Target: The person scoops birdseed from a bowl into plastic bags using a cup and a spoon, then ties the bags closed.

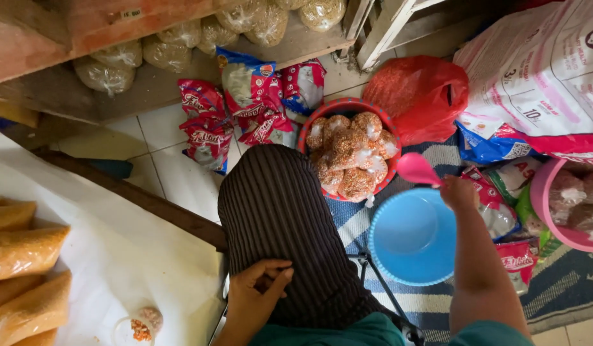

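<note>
Head view. The right hand (459, 192) was closed around the handle of a pink scoop (417, 169), whose bowl pointed up and to the left of the hand. The scoop's long axis ran from the hand toward the red basin (348, 106). The blue bowl (412, 236) stood directly below the scoop and just left of the right forearm; it appeared empty. The right hand was much the nearer hand to both containers.

The left hand (258, 291) rested on the striped knee (277, 218), fingers curled loosely on the cloth, holding nothing.

The red basin held tied clear bags of brown and orange grains. A pink bucket (540, 198) at the right edge held similar bags. A red plastic bag (421, 93) lay just beyond the basin. Bags of orange grain (24, 253) lay on the white sheet at the left.
</note>
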